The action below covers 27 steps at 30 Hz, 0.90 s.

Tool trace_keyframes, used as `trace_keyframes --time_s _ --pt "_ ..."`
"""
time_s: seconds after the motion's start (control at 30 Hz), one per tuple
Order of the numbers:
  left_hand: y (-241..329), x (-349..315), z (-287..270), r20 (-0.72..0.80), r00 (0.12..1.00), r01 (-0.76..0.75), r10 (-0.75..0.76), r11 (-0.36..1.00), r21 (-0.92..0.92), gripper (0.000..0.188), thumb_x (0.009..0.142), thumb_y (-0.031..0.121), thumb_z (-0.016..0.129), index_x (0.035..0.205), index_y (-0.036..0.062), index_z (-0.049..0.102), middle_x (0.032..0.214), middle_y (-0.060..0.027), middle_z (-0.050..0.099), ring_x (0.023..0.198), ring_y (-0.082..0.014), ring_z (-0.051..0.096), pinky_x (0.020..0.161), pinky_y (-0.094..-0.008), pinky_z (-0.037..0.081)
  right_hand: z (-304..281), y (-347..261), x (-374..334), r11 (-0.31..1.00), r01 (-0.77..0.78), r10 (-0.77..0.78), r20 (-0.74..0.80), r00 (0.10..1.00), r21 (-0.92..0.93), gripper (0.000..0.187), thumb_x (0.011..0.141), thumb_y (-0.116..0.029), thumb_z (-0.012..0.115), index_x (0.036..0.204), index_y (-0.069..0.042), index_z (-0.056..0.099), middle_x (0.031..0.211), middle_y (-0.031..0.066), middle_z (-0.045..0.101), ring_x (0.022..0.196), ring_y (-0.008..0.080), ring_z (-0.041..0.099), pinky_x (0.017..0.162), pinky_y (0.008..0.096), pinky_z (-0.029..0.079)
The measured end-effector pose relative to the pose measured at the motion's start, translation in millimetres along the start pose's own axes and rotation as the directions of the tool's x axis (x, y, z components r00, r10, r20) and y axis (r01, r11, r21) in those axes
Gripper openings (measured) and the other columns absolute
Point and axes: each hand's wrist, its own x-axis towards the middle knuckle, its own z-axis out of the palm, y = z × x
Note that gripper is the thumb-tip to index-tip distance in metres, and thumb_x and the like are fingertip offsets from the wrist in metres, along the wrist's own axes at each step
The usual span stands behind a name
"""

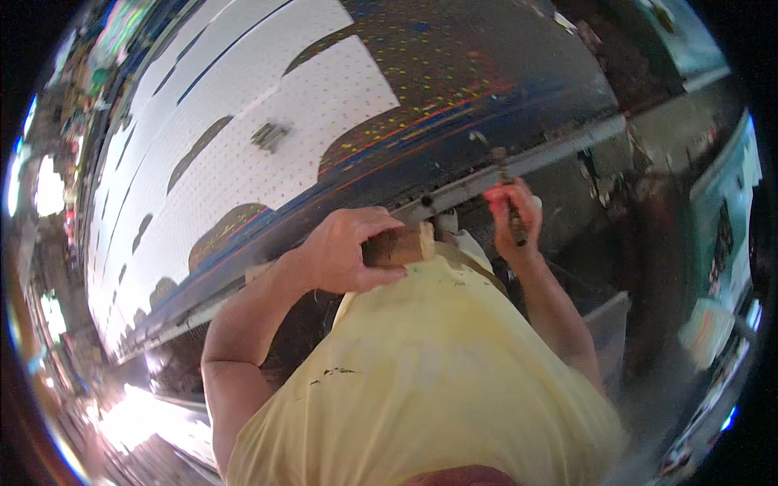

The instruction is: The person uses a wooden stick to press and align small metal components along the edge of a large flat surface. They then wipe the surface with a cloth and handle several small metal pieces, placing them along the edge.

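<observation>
My left hand (334, 249) is wrapped round a brown wooden block (399, 246) with a paler end, held in front of my yellow shirt at the table's near edge. Further right, my right hand (519, 217) is closed on a slim dark stick-like tool (516, 223). The tool slants up past the metal rail, and its exact kind is blurred. Beyond both hands, white cut pieces with tiny coloured dots (324, 121) lie flat on a long dark table (454, 125) speckled with colour. A small grey-green object (269, 136), smeared by motion, shows over one white piece.
A pale metal rail (559, 151) runs along the table's near edge, just past my hands. At the right stand pale blue-green panels (721, 202) and a whitish box-like thing (707, 332). Bright light glares at the lower left.
</observation>
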Motion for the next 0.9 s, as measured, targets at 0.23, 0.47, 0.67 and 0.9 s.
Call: trace_keyframes --time_s 0.23,0.47,0.67,0.9 --pt "45.5 -26.8 -85.1 -0.413 0.905 0.012 0.101 0.965 0.261 0.064 0.069 0.019 0.1 0.127 0.002 0.077 0.097 -0.0139 0.074 0.084 -0.0338 0.073 0.075 -0.0419 0.059 12.6 -10.9 97.2 0.979 0.204 -0.199 0.173 0.964 -0.008 0.018 0.1 0.006 0.075 0.115 -0.005 0.076 0.091 0.0113 0.067 0.075 0.0227 0.067 0.067 0.0346 0.052" --pt "91.2 -140.6 -100.6 -0.716 0.698 0.37 0.022 0.845 0.386 0.064 0.071 0.02 0.097 0.125 -0.0083 0.075 0.107 -0.0191 0.077 0.095 -0.0317 0.076 0.084 -0.0386 0.06 125.2 -55.4 175.6 0.812 0.583 -0.497 0.489 0.717 -0.027 0.027 0.093 -0.008 0.087 0.118 -0.009 0.079 0.092 0.0088 0.065 0.08 0.0281 0.071 0.065 0.0402 0.057" --pt "115.7 -248.1 -65.9 -0.943 0.331 0.591 -0.005 0.78 0.204 0.058 0.072 0.026 0.096 0.116 -0.0061 0.077 0.102 -0.0169 0.077 0.093 -0.0286 0.076 0.084 -0.0371 0.058 257.8 -82.5 200.4 0.666 0.722 -0.44 0.682 0.584 -0.188 0.041 0.087 -0.025 0.09 0.125 -0.014 0.08 0.104 0.0096 0.069 0.098 0.0302 0.075 0.08 0.0445 0.063" --pt "124.5 -350.1 -16.7 -0.959 -0.265 0.247 -0.101 0.954 -0.168 0.078 0.08 0.04 0.096 0.135 -0.0097 0.071 0.086 -0.0028 0.065 0.072 -0.009 0.055 0.063 -0.026 0.038 360.5 -73.3 233.0 0.556 0.815 -0.422 0.789 0.448 -0.165 0.06 0.075 -0.024 0.092 0.133 -0.017 0.079 0.122 0.0149 0.07 0.12 0.0368 0.069 0.095 0.0517 0.062"
